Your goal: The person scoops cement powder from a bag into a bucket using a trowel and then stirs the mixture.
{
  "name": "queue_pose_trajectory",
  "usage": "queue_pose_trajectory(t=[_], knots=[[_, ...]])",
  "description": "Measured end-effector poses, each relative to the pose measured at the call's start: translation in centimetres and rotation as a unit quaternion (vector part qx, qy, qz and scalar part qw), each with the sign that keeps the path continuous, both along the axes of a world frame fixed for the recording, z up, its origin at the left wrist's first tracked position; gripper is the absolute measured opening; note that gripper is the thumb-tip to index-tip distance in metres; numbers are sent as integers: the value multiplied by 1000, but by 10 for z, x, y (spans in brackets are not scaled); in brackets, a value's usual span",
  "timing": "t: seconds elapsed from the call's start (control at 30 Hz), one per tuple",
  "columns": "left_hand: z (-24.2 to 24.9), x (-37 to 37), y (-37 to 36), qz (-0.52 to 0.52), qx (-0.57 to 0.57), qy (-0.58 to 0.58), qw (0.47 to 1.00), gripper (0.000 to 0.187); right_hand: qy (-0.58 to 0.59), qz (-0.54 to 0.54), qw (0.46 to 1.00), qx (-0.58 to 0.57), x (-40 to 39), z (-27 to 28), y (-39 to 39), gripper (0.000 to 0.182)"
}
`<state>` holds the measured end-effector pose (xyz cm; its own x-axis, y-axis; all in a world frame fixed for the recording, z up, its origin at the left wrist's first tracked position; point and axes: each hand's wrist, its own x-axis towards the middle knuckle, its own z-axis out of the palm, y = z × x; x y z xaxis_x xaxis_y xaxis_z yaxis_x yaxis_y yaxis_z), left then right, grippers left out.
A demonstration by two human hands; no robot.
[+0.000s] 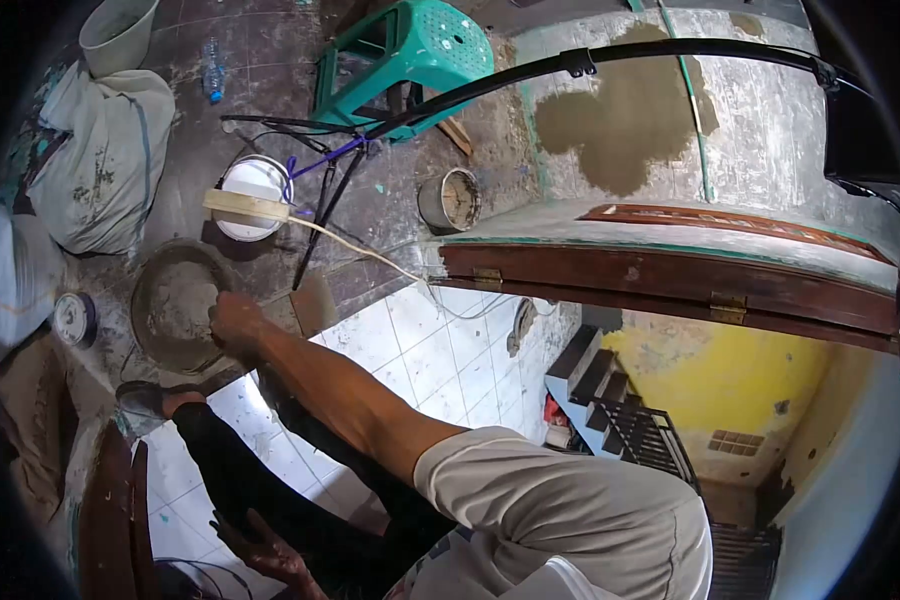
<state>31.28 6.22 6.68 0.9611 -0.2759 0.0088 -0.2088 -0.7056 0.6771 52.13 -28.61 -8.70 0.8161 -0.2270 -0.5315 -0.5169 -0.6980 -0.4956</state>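
My right hand [237,322] reaches over the near rim of a round, dark basin [142,345] with grey cement mix [182,305] in it. Its fingers are curled closed, and what they grip, if anything, is hidden. Lower down, my left hand [262,548] hangs palm up beside my black-trousered leg, fingers spread and holding nothing. A small round tin [74,320] sits left of the basin. Above the basin stands a white bucket [255,185] with a wooden block [245,207] across it.
A green plastic stool [410,60], a black pole [490,85] and a mortar-stained can [450,200] stand beyond. At left are a white sack [105,165] and a pail [118,35]. A brown wooden frame [620,285] runs along the right; stairs [600,385] lie past it.
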Motion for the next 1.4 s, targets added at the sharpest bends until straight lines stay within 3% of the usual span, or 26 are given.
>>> queue_pose_trajectory(t=[0.03,0.1,0.13,0.17,0.27,0.3,0.33,0.37,0.4,0.47,0.5,0.53,0.6,0.63,0.77,0.83,0.87,0.93,0.97,1.1,1.2,1.4], knots=[[2,7,1,3,-29,10,1000,87,-32,130,990,-36,9,-11,0,25],[1,4,6,-4,-44,12,999,68,28,107,992,-52,11,-35,10,20],[13,12,-3,-6,-46,14,999,66,30,107,993,-46,12,-39,15,20],[23,21,-15,-24,75,-42,996,65,38,86,993,-70,12,-42,18,20],[-2,10,-5,-58,54,-45,996,65,56,95,989,-102,4,-90,14,26],[-15,-2,-1,15,-75,56,996,73,72,101,986,-107,7,-86,15,32],[-20,-7,2,44,-128,71,988,75,89,108,984,-112,10,-79,17,37],[-24,-13,5,73,-182,82,977,77,62,215,964,-142,7,-94,14,35],[-24,-7,-4,50,-160,22,986,73,18,241,963,-121,1,-98,7,35],[-21,-12,0,127,21,112,985,68,49,265,948,-169,4,-69,7,33],[-7,1,-13,154,86,161,971,66,68,318,936,-134,16,-25,1,36],[5,13,-30,183,143,208,950,65,75,266,955,-112,16,-20,0,37],[18,26,-44,211,140,237,938,68,80,156,982,-66,16,-13,-4,41],[19,27,-44,212,142,259,932,70,77,135,983,-102,9,-20,-1,33],[14,22,-54,231,158,301,912,73,140,141,980,-22,-1,-19,-17,33],[6,17,-55,229,161,301,912,73,23,161,987,-20,-14,-41,-18,32],[7,14,-56,233,164,304,909,73,26,165,986,-15,-16,-44,-15,32],[8,18,-62,237,186,322,898,74,20,109,990,-84,2,-13,-5,47],[5,15,-62,241,189,323,895,74,28,97,990,-99,13,0,4,39],[7,18,-62,250,168,362,882,76,19,195,970,-143,41,-31,25,27],[2,14,-61,255,164,369,879,77,44,194,968,-150,27,-47,45,29],[0,10,-59,266,140,357,885,75,19,232,962,-141,-10,-17,43,28]])
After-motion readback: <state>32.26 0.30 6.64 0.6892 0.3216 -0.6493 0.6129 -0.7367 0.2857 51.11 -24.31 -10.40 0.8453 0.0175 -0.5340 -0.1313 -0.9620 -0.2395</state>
